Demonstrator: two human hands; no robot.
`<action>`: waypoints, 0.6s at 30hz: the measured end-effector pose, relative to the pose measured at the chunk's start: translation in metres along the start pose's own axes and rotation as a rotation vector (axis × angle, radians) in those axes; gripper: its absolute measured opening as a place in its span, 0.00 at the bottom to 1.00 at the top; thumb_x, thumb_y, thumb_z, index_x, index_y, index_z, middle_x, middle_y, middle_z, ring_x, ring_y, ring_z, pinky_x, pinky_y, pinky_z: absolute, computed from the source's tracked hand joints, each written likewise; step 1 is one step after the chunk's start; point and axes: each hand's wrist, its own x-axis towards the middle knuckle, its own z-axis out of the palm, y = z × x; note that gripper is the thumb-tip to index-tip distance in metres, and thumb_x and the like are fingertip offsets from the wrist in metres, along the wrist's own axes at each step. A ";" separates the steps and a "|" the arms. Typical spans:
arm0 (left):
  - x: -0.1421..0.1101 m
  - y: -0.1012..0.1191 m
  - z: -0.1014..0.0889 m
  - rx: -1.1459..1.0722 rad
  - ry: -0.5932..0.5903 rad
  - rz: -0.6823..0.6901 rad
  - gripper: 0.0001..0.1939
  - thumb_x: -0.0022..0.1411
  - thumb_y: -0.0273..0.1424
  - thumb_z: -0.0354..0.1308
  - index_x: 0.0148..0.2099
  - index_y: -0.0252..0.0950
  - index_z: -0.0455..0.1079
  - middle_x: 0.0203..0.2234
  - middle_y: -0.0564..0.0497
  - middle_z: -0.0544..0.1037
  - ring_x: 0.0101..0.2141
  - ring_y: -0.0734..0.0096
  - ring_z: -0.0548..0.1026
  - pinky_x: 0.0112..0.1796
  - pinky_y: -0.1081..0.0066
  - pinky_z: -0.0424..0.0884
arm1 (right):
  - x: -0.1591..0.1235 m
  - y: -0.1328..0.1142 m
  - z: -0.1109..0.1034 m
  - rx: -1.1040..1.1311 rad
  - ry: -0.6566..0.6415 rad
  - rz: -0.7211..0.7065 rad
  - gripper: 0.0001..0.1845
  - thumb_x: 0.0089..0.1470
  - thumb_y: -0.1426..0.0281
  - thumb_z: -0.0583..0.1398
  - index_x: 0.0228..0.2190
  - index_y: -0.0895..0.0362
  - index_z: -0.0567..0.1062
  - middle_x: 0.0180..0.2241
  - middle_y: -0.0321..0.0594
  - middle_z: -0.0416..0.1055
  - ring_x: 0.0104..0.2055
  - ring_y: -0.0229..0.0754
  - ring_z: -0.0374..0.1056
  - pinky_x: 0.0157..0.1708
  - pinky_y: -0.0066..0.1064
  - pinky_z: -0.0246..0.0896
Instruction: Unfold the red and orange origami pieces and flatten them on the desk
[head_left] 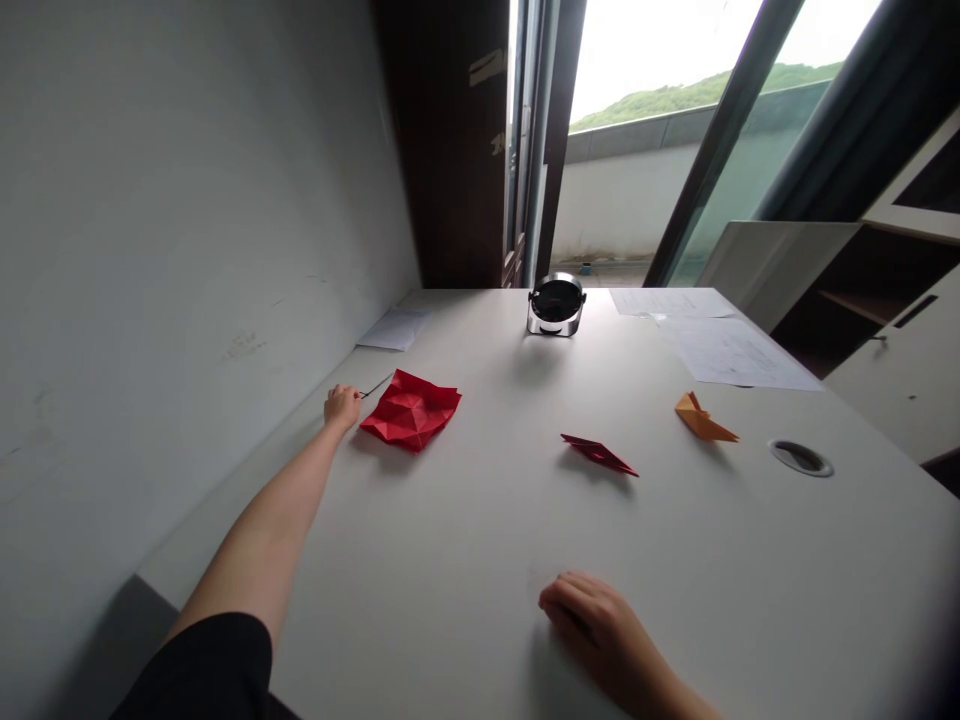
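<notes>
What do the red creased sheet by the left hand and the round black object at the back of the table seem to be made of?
The red creased sheet looks like matte paper, judging by its crisp fold lines. The round black object has a shiny, silvery frame, probably metal, though glossy plastic is possible.

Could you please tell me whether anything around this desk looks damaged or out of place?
The dark panel behind the desk has pale patches, as if peeled, and the wall on the left bears scuff marks. Nothing looks spilled on the desk.
</notes>
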 end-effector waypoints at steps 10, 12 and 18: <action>-0.017 0.068 0.022 -0.033 -0.080 0.433 0.08 0.64 0.30 0.52 0.42 0.38 0.71 0.48 0.44 0.71 0.48 0.59 0.67 0.54 0.64 0.62 | 0.000 -0.005 -0.003 0.015 0.027 -0.019 0.17 0.66 0.67 0.49 0.30 0.56 0.73 0.27 0.39 0.71 0.31 0.39 0.66 0.35 0.29 0.58; -0.019 0.077 0.033 -0.025 -0.115 0.375 0.09 0.63 0.31 0.53 0.44 0.37 0.71 0.47 0.43 0.72 0.48 0.59 0.67 0.53 0.64 0.63 | -0.001 -0.006 -0.003 0.020 0.036 -0.018 0.17 0.66 0.67 0.49 0.30 0.56 0.73 0.27 0.39 0.71 0.31 0.39 0.65 0.35 0.29 0.58; -0.017 0.084 0.043 -0.048 -0.069 0.341 0.12 0.64 0.33 0.52 0.47 0.36 0.71 0.49 0.42 0.72 0.48 0.59 0.67 0.52 0.64 0.62 | -0.002 -0.009 -0.007 0.031 0.027 -0.006 0.17 0.66 0.66 0.49 0.30 0.56 0.72 0.28 0.39 0.70 0.31 0.38 0.65 0.34 0.29 0.57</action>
